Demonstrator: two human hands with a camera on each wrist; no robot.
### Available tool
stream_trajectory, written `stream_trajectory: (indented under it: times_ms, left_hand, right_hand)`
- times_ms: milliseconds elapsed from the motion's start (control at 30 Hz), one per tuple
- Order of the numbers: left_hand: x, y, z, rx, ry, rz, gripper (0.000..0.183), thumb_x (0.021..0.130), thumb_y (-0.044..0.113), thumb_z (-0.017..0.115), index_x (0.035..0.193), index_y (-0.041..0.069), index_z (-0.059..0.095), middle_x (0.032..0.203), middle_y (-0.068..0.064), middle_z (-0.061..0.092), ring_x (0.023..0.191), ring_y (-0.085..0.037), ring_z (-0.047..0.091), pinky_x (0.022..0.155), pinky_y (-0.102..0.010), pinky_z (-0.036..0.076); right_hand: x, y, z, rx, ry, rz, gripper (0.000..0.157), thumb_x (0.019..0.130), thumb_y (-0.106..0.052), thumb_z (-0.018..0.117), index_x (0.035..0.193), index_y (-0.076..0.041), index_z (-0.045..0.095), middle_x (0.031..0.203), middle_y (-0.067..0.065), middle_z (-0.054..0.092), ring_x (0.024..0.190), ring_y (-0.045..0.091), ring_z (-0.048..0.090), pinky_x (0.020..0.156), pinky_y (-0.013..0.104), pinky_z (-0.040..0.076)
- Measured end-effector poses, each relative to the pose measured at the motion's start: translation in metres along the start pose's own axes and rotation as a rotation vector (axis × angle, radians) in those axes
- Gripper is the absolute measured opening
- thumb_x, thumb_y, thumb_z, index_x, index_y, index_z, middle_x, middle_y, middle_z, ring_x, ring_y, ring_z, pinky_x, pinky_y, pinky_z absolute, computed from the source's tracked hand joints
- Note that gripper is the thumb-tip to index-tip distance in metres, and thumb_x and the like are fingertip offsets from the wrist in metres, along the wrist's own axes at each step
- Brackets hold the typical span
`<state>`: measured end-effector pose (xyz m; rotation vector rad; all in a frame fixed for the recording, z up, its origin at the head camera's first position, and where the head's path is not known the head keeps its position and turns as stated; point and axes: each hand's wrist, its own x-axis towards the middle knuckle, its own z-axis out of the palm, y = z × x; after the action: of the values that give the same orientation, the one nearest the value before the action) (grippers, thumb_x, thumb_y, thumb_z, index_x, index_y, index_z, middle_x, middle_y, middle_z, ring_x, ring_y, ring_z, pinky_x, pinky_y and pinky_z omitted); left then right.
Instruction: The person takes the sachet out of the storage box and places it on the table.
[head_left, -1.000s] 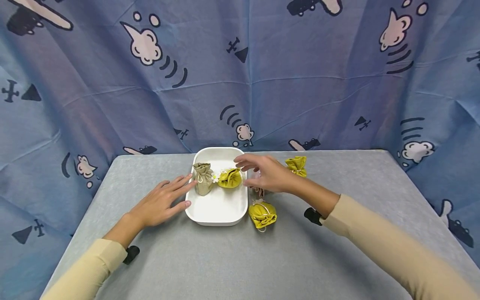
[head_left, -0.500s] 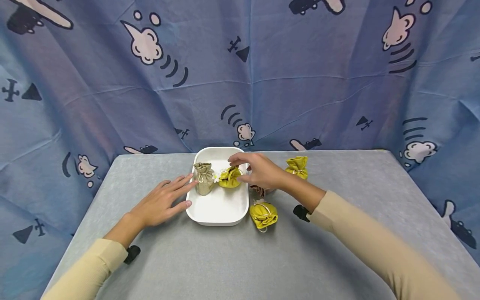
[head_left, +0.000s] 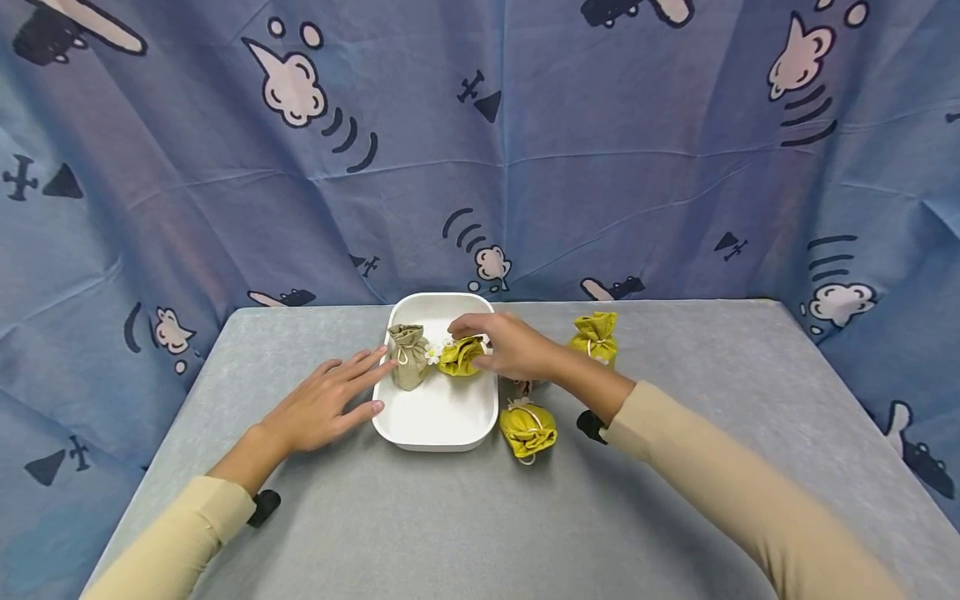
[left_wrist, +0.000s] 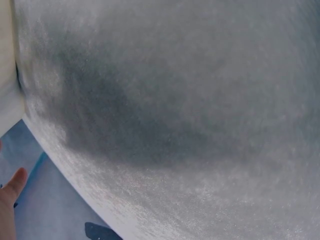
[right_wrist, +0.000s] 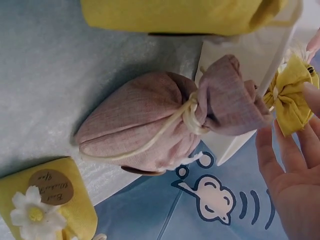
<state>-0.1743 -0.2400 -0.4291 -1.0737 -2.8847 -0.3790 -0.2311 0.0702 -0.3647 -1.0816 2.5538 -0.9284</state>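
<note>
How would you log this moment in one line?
left hand: at tray edge; right hand: around yellow pouch in tray; also inside: beige pouch; outside: pink pouch, two yellow pouches

your left hand [head_left: 322, 404]: palm down, fingers spread | your right hand [head_left: 512, 346]: fingers curled, thumb opposite | your forearms [head_left: 720, 467]: angled inward

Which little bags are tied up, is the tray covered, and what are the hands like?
White tray: uncovered, two pouches inside
Grey-green pouch: tied
Yellow pouch in the tray: tied
Near yellow pouch: looks tied
Far yellow pouch: tied
Pink pouch: tied
Left hand: fingers spread
Right hand: thumb and fingers around the yellow pouch in the tray
</note>
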Motion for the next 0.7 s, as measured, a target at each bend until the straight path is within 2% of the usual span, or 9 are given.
stream_trajectory:
  times_ms: [200, 433, 700]
  left_hand:
    - [-0.001, -0.001, 0.000, 0.002, 0.002, 0.002, 0.058, 0.095, 0.051, 0.037, 0.148, 0.030, 0.022, 0.153, 0.004, 0.017, 0.137, -0.026, 0.024, 0.101, -0.053, 0.027]
    - [0.000, -0.001, 0.001, 0.003, 0.002, 0.008, 0.059, 0.095, 0.050, 0.040, 0.148, 0.029, 0.023, 0.153, 0.002, 0.019, 0.136, -0.028, 0.025, 0.100, -0.054, 0.027]
    - [0.000, -0.002, 0.000, -0.005, -0.004, 0.006, 0.058, 0.096, 0.051, 0.038, 0.148, 0.030, 0.022, 0.153, 0.003, 0.017, 0.137, -0.027, 0.024, 0.101, -0.052, 0.027]
  right_hand:
    - [0.007, -0.001, 0.004, -0.035, -0.036, 0.005, 0.049, 0.077, 0.007, 0.066, 0.123, -0.003, 0.054, 0.120, 0.008, 0.062, 0.113, 0.016, 0.055, 0.100, 0.034, 0.037]
    - [0.015, -0.001, 0.007, -0.026, -0.061, 0.010, 0.051, 0.076, 0.014, 0.060, 0.124, -0.003, 0.053, 0.115, 0.010, 0.064, 0.112, 0.018, 0.057, 0.093, 0.034, 0.042]
    - [0.019, -0.001, 0.010, -0.018, -0.076, 0.025, 0.050, 0.076, 0.016, 0.054, 0.123, -0.002, 0.054, 0.112, 0.010, 0.065, 0.112, 0.020, 0.057, 0.086, 0.030, 0.045]
